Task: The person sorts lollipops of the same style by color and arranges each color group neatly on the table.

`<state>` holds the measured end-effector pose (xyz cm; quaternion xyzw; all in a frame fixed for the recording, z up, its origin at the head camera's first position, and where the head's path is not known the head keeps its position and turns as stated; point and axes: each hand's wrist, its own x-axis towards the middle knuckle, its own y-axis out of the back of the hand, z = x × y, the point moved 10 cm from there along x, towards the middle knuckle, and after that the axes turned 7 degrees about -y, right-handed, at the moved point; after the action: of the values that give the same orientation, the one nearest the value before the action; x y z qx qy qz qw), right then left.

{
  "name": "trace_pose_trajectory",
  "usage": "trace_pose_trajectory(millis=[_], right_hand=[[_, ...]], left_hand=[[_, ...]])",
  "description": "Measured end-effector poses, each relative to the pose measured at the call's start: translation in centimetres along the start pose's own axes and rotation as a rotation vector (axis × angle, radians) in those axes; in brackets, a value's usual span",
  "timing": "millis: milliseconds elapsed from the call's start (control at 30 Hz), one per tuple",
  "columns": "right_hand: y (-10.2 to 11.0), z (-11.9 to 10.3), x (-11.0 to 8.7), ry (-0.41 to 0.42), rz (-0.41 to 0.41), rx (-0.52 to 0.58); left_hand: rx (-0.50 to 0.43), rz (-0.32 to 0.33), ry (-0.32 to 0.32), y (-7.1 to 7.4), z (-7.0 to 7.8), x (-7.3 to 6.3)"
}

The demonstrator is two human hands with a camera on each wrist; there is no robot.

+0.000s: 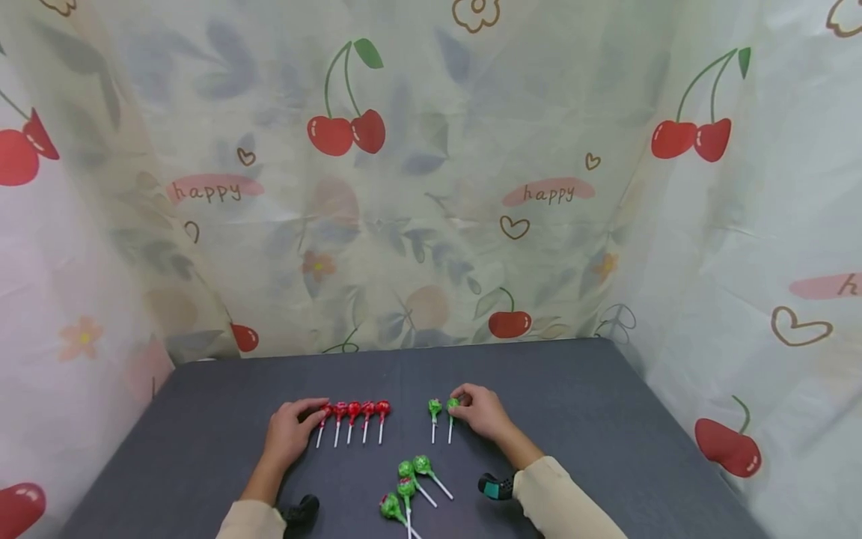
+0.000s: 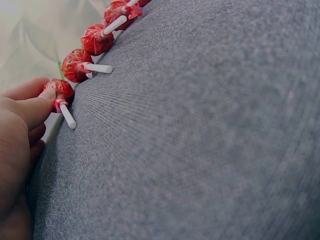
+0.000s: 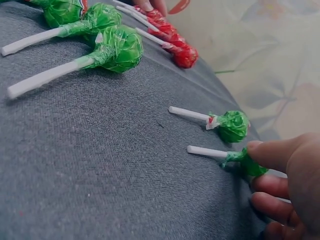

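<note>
Red-wrapped lollipops [image 1: 353,410] lie in a row on the dark table, white sticks toward me. At the row's left end my left hand [image 1: 288,433] pinches the head of a red lollipop [image 2: 64,90] between thumb and finger. To the right, two green lollipops lie side by side. My right hand [image 1: 486,412] holds the right one, a green lollipop [image 3: 255,167], by its head with thumb and fingers. Its neighbour, another green lollipop [image 3: 233,126], is untouched. Nearer to me sits a loose cluster of several green lollipops [image 1: 406,486], sticks pointing various ways.
The dark grey cloth-covered table [image 1: 222,449] ends at a printed curtain [image 1: 417,187] behind and at both sides. A black wrist device [image 1: 497,486] is at my right wrist, and a dark one [image 1: 301,512] at my left.
</note>
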<state>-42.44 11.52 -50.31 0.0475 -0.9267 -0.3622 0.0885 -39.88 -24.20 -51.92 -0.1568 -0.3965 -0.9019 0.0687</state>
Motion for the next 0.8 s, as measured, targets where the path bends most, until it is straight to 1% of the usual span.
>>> trace_pose_trajectory(millis=[167,367,567,633,800], right_hand=[[-0.15,0.07,0.37,-0.010,0.038,-0.015],[-0.34,0.31,0.59,-0.023,0.042,-0.027],[0.00,-0.07,0.23,0.010,0.053,-0.004],[0.08,-0.06,0.09,0.008,0.056,0.003],[-0.11,0.48,0.05,-0.038,0.049,0.010]], left_hand=[[0.005,0.000,0.000,0.02,-0.01,0.07],[0.003,0.002,-0.003,0.13,0.02,0.08],[0.003,0.000,-0.013,0.12,0.11,0.10],[0.003,-0.003,-0.010,0.06,0.09,0.08],[-0.004,0.000,0.001,0.01,0.02,-0.04]])
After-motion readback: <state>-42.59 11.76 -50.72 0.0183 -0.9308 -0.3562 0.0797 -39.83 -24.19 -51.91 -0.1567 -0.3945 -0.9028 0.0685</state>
